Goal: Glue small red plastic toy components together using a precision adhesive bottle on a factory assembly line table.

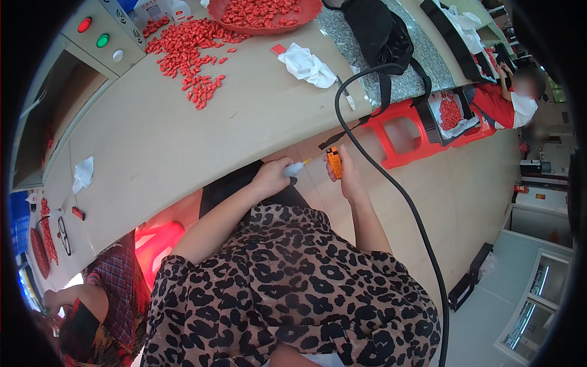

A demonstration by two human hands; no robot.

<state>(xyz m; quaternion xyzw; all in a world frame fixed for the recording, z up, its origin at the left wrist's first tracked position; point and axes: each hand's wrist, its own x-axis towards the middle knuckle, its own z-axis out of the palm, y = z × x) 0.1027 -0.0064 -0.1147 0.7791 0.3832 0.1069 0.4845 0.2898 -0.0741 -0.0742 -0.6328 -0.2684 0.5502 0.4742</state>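
Observation:
My left hand (271,178) is closed around a small whitish squeeze bottle (294,169) with a thin yellow needle-like tip pointing right. In my right hand (351,176) an orange lighter (334,164) stands upright, its dark top close to the bottle's tip but apart from it. Whether a flame burns there I cannot make out. Both hands are in front of my body, just off the table's near edge. Under my left fingers is a small dark thing, too small to name.
On the table (153,140) lie a heap of small red pieces (189,46), a red bowl (269,24) of more, crumpled white tissue (307,65) and a knife-like tool (347,95). A black cable (400,177) hangs right of my hands. Red stools (400,134) and other people are nearby.

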